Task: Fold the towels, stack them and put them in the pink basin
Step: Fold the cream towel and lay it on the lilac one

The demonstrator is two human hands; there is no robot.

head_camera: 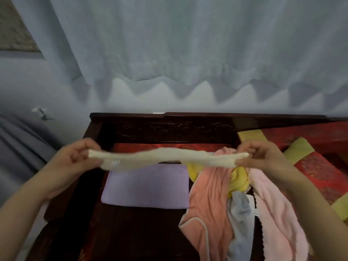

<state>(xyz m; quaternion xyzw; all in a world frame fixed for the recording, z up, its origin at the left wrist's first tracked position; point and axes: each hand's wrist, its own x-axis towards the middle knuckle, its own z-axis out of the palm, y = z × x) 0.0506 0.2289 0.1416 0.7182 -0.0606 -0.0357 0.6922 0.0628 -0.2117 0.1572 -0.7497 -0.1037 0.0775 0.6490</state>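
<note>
A cream towel (165, 159) is stretched level in the air between my hands, above the dark wooden table (135, 232). My left hand (75, 157) pinches its left end and my right hand (261, 155) pinches its right end. Below it a lilac towel (146, 187) lies folded flat on the table. To the right lies a loose heap: a salmon towel (209, 200), a yellow towel (239, 179), a grey-blue towel (241, 223) and a pale pink towel (276, 213). No pink basin is in view.
A dark carved wooden backboard (169, 127) closes the far side of the table. Red and yellow patterned cushions (316, 166) lie at the right. White curtains (188, 44) hang behind. Grey fabric (17, 144) is at the far left.
</note>
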